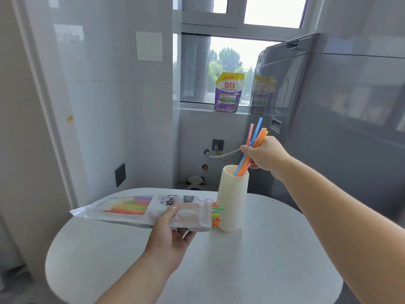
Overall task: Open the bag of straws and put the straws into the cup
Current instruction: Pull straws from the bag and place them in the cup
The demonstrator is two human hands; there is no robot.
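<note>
A tall cream ribbed cup (232,202) stands upright on the white round table (252,266). My right hand (266,153) is closed around a bunch of orange, pink and blue straws (254,139), whose lower ends dip into the cup's mouth. My left hand (169,235) holds the plastic bag of straws (135,208) from below, lying sideways just above the table. The bag's open end faces the cup, with coloured straw tips (217,217) poking out and touching the cup's side.
A grey washing machine (328,119) stands right of the table. A purple detergent pouch (229,93) sits on the windowsill behind. Wall sockets, a hose and a small white dish lie beyond the table's far edge.
</note>
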